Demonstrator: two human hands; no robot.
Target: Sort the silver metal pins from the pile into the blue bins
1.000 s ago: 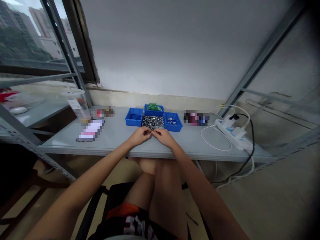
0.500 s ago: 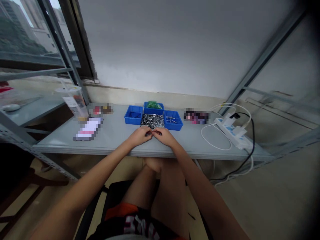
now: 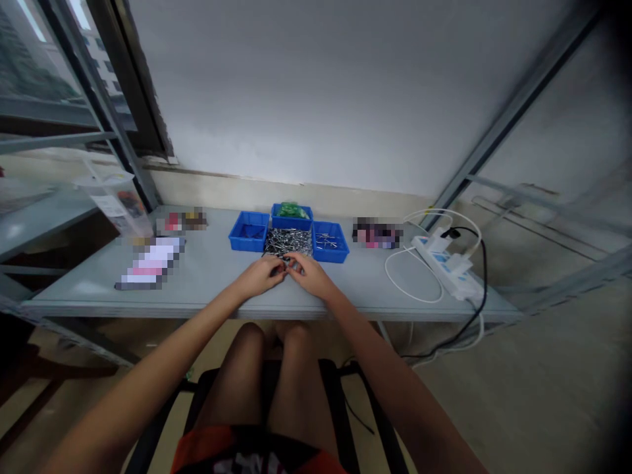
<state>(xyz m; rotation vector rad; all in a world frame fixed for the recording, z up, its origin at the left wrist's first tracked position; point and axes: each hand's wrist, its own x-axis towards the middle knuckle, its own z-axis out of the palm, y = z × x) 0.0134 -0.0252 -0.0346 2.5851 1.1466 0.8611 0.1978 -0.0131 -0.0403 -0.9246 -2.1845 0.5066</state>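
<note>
My left hand [image 3: 260, 275] and my right hand [image 3: 309, 274] meet over the table just in front of a pile of small, thin metal pieces [image 3: 290, 241], perhaps screws or pins. Both are closed, with fingertips pinched close together; whatever lies between them is too small to name. Around the pile stand three blue trays. The left tray [image 3: 237, 241] holds a few dark pieces. In the back tray [image 3: 292, 223] lies a green plastic bag [image 3: 291, 210]. Several slim silver pieces [image 3: 328, 241] rest in the right tray [image 3: 332, 257].
On the left of the grey table [image 3: 197, 289] are a blurred-out phone [image 3: 152, 262] and a clear cup [image 3: 118, 205] with a straw. A pixelated item [image 3: 377, 234] lies right of the trays. Farther right, a white power strip [image 3: 447, 266] trails cables.
The view has shifted, so table items appear farther left. My hands stay together before the pile, with fingers slightly rearranged. My knees have shifted under the table.
</note>
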